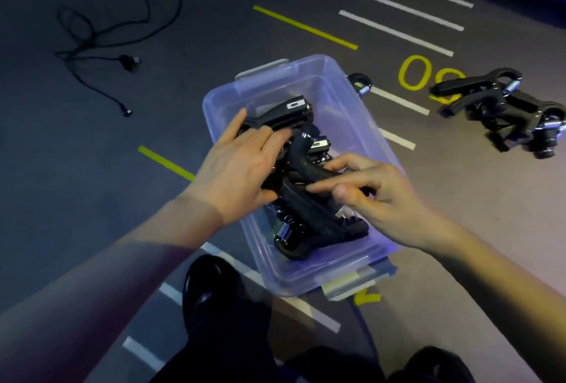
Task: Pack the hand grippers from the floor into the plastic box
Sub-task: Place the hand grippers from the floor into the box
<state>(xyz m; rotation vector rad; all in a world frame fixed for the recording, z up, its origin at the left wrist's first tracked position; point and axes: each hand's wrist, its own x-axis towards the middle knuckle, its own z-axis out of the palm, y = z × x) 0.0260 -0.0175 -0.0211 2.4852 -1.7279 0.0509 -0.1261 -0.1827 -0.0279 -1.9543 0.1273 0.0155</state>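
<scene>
Now settling hand grippers [309, 186] into plastic box [343, 275] — left hand [242, 165] gripping one, right hand [379, 196] fingers [324, 188] loosely spread (tangled handles could snag, spill out).

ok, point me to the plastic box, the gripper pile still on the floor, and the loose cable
plastic box [309, 69], head view, far rim.
gripper pile [502, 107], head view, black handle in the middle.
loose cable [92, 42], head view, tangled part.
</scene>
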